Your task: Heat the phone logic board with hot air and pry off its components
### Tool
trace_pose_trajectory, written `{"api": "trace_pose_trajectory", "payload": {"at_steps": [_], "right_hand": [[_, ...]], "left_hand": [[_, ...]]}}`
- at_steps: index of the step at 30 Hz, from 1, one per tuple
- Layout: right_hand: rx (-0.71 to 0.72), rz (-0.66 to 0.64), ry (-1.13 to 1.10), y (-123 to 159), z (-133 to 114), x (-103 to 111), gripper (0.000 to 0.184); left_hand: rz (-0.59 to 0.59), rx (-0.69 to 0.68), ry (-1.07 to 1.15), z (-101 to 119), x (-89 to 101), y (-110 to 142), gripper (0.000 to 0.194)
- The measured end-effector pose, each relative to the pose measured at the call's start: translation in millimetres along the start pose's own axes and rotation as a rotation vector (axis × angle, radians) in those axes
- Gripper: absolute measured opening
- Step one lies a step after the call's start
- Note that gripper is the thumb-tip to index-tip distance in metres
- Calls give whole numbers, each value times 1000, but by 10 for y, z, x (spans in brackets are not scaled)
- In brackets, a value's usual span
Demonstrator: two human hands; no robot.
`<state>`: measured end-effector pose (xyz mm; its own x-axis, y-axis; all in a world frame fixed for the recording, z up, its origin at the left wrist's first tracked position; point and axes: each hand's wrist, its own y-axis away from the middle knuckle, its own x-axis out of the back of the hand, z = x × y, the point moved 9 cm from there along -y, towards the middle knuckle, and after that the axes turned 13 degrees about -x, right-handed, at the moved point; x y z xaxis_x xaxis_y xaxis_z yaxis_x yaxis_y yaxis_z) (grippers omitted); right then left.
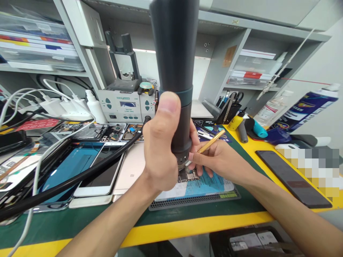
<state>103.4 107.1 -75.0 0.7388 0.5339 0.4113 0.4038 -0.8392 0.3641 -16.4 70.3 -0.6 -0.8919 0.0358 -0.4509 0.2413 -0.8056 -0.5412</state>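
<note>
My left hand (160, 150) is wrapped round a thick dark hot-air gun handle (175, 64), held upright with its nozzle pointing down onto a small circuit board (189, 175). That board lies on a blue work mat (211, 185). My right hand (222, 159) pinches gold tweezers (211, 141), their tip at the board right beside the nozzle. A black hose (66, 182) runs from the gun off to the left.
White and gold phones (107, 175) and opened phone backs lie left of the mat. A rework station (124, 103) stands at the back. A dark phone (292, 178), a spray can (305, 109), a tool cup (230, 107) and chargers (64, 107) crowd the bench.
</note>
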Motion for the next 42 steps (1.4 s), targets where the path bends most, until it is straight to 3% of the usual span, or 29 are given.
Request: {"api": "trace_pose_trajectory", "payload": {"at_steps": [22, 42], "right_hand": [[7, -40, -19, -10, 29, -17, 38], [-11, -11, -54, -19, 42, 8, 23]], "left_hand": [[11, 1, -27, -2, 17, -9, 59], [8, -8, -41, 1, 27, -11, 57]]}}
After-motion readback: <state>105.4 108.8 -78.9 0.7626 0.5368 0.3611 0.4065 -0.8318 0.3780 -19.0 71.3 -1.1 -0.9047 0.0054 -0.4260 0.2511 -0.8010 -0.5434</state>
